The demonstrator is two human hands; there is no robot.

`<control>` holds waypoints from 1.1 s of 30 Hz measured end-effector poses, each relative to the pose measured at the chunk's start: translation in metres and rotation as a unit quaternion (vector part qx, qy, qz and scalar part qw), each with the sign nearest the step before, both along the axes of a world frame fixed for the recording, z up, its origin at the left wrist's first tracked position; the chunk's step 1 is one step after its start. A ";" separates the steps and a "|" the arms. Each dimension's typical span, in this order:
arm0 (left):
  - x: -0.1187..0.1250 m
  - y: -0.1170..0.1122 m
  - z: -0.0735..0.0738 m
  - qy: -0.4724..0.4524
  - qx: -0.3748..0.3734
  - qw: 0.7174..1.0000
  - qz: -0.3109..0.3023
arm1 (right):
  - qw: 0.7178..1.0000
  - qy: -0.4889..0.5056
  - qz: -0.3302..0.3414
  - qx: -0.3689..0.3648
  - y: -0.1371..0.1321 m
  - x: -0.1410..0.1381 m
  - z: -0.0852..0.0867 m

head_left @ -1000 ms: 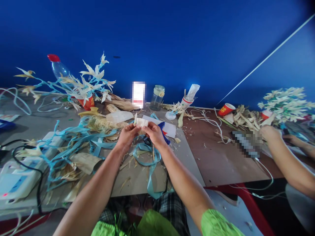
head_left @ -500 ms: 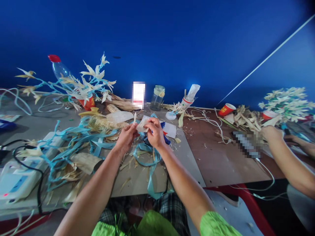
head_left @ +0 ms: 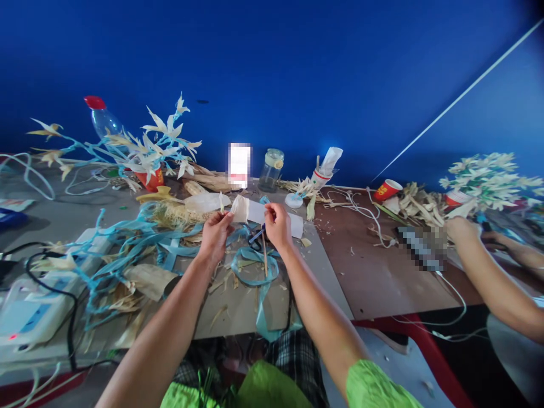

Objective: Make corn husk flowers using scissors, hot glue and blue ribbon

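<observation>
My left hand (head_left: 216, 233) pinches a pale, cream strip of dried husk (head_left: 240, 209) at its near end. My right hand (head_left: 277, 225) is closed on the other side of it, and a thin wooden stick (head_left: 264, 255) hangs down from its fingers. The husk piece is held above the table between both hands. Directly below lie blue-handled scissors (head_left: 256, 238) and a loop of light blue ribbon (head_left: 254, 273).
Tangled blue ribbon and husk scraps (head_left: 127, 249) cover the left of the table, with a white device and black cable (head_left: 29, 306). A husk-flower branch (head_left: 153, 144), a glass jar (head_left: 272, 169) and red cups (head_left: 389, 188) stand at the back. Another person's arm (head_left: 488, 277) reaches in from the right.
My hands have drawn apart, the right one moving right and the left one staying, so the folded husk piece now spreads out between them.
</observation>
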State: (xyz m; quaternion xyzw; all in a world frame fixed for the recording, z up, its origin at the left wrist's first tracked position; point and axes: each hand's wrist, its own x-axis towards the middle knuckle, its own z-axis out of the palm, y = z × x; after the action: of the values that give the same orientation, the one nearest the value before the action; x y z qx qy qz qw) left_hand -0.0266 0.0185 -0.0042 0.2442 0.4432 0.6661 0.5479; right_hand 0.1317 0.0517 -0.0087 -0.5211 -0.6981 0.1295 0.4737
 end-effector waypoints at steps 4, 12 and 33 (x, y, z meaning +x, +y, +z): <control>0.001 -0.001 0.000 0.012 0.008 1.000 0.002 | 0.980 -0.151 0.104 -0.079 -0.004 -0.002 0.010; 0.002 -0.002 0.000 0.029 0.004 1.000 0.006 | 0.897 -0.402 0.160 -0.089 -0.026 0.006 0.024; 0.003 0.000 -0.004 0.056 0.022 0.998 0.016 | 0.841 -0.522 0.082 -0.120 -0.039 -0.011 0.028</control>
State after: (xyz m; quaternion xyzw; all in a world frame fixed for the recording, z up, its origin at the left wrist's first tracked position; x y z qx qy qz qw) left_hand -0.0234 0.0183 -0.0082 0.2859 0.4622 0.6698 0.5061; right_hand 0.1206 0.0127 0.0191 -0.5050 -0.8613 -0.0402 -0.0391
